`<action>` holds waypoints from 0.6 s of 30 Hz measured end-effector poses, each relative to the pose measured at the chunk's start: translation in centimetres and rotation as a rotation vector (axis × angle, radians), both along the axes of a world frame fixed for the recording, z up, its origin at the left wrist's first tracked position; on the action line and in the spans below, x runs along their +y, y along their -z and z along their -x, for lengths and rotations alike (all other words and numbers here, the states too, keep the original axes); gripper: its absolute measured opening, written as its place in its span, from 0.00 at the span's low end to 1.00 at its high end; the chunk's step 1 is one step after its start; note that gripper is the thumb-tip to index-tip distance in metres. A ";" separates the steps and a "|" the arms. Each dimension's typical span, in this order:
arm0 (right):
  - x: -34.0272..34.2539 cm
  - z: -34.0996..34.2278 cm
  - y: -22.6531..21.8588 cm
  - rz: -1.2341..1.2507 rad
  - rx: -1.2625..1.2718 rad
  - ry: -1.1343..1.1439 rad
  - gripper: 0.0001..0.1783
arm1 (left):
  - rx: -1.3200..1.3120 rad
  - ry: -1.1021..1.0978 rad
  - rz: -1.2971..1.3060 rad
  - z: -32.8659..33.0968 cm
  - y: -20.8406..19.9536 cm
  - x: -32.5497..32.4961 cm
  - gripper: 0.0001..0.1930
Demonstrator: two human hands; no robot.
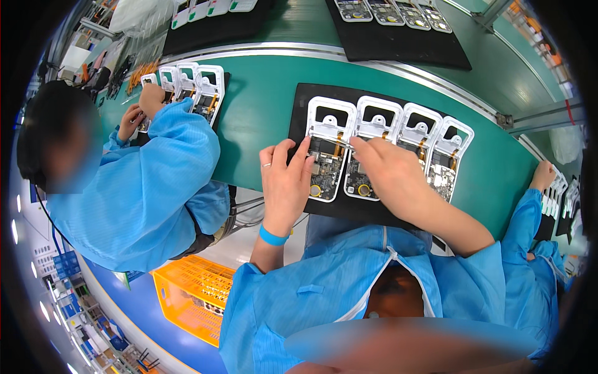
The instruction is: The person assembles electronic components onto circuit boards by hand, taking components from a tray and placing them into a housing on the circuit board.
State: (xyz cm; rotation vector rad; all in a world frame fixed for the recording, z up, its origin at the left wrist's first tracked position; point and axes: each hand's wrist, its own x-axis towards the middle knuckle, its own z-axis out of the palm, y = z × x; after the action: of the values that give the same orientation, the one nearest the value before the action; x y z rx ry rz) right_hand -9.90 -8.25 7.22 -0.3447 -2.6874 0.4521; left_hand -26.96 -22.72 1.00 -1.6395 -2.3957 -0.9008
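Several white device housings with dark circuit boards and orange flex cables lie in a row on a black mat. My left hand (285,184), with a ring and a blue wrist band, rests its fingertips against the left edge of the leftmost housing (332,112). Those fingers are apart and bent, with nothing gripped. My right hand (393,177) reaches over the second housing (380,109) and covers part of its board. Its fingers pinch a thin metal tool (344,144), apparently tweezers, pointing at the orange flex cable (339,148) of the leftmost housing.
The black mat (302,103) lies on a green bench (258,112). Beyond a metal rail, another black mat (405,53) carries more boards. To the left, a co-worker in blue (143,187) handles similar housings. Another person's arm (529,206) is at right. An orange crate (193,287) stands below.
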 end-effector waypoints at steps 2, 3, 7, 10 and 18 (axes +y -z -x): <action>-0.8 2.5 0.4 -0.134 -0.064 -0.002 0.24 | -0.021 0.014 -0.009 0.8 0.3 0.0 0.18; -1.0 3.5 0.5 -0.210 -0.097 -0.005 0.18 | -0.025 0.010 -0.011 1.1 0.3 0.1 0.18; -1.7 6.2 2.5 -0.253 -0.137 0.059 0.13 | -0.037 0.013 0.006 2.2 0.7 0.0 0.19; -1.8 7.1 3.3 -0.246 -0.143 0.073 0.10 | -0.039 0.015 0.004 2.8 1.1 0.1 0.20; -1.5 7.7 3.7 -0.217 -0.161 0.052 0.10 | -0.054 0.021 0.023 3.8 1.6 0.2 0.20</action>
State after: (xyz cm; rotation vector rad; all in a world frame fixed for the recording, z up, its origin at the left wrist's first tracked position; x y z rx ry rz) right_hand -17.64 -9.77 3.50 -0.4017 -2.8408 0.1184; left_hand -30.80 -22.56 -0.57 -1.6723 -2.4377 -0.9367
